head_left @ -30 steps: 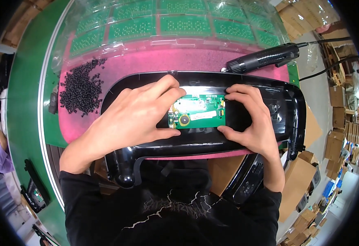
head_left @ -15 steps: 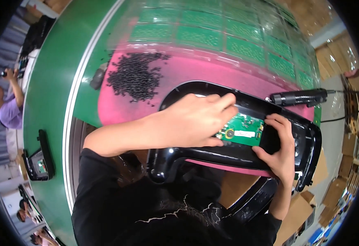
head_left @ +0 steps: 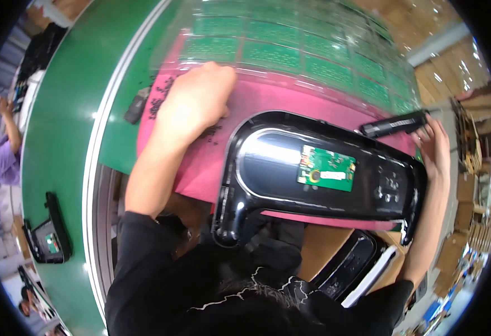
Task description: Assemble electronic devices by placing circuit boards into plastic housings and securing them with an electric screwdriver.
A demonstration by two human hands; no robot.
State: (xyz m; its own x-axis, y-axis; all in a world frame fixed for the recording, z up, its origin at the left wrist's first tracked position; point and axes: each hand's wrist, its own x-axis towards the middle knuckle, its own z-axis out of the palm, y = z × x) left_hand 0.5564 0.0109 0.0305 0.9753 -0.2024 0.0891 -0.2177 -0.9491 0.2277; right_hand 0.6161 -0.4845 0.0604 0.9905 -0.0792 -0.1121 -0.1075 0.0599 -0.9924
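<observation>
A green circuit board [head_left: 335, 171] lies inside the glossy black plastic housing [head_left: 273, 196], untouched by either hand. My left hand [head_left: 198, 101] is over the pile of small black screws [head_left: 157, 103] on the pink mat, covering most of it. Its fingers are curled down, and the fingertips are hidden. At the right, my right hand [head_left: 437, 147] closes round the rear end of a black electric screwdriver [head_left: 394, 124], just beyond the housing's far right edge.
Clear plastic trays of green boards [head_left: 270, 53] fill the far side of the mat [head_left: 192, 182]. A dark block [head_left: 137, 106] sits left of the screws. Another housing with a board [head_left: 48, 232] rests on the green table at left. Below right is a carton [head_left: 326, 252]. Other people work at left.
Both hands have left the circuit board, which stays in the housing. My left hand has moved up and left to the screws; my right hand has gone to the electric screwdriver, now tilted slightly.
</observation>
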